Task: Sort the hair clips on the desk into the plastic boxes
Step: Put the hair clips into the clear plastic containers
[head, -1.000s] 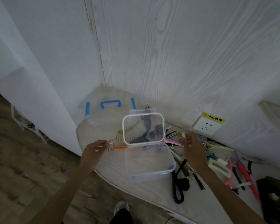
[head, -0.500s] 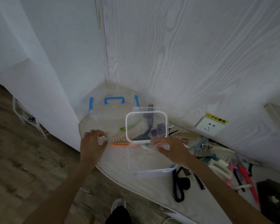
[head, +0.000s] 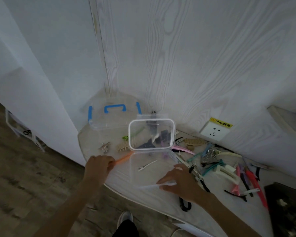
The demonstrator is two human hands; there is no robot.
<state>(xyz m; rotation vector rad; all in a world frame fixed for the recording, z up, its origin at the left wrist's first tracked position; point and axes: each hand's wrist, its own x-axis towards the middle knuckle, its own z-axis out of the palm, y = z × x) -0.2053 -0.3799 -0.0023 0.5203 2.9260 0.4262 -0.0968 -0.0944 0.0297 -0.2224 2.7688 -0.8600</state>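
A small clear plastic box point(head: 135, 175) stands on the desk with its lid point(head: 151, 122) tipped up at the back. One pale slim clip point(head: 147, 165) lies inside it. My right hand point(head: 179, 182) rests over the box's front right corner, fingers apart, nothing in it. My left hand point(head: 99, 166) is at the desk's left edge, fingers pinched on the near end of an orange clip point(head: 125, 157). A silver claw clip point(head: 105, 147), a beige comb clip point(head: 123, 147) and a green clip point(head: 126, 137) lie left of the lid. Several more clips point(head: 212, 159) are strewn to the right.
A larger clear box with a blue handle point(head: 114, 108) stands at the back left against the wall. A wall socket point(head: 214, 131) is at the back right. A black curled clip point(head: 184, 205) lies near the front edge, and a dark object point(head: 287, 207) sits far right.
My right hand has drawn back from the lid to the box's front corner, leaving a pale clip inside. My left hand let go of the silver claw clip and moved onto the orange clip.
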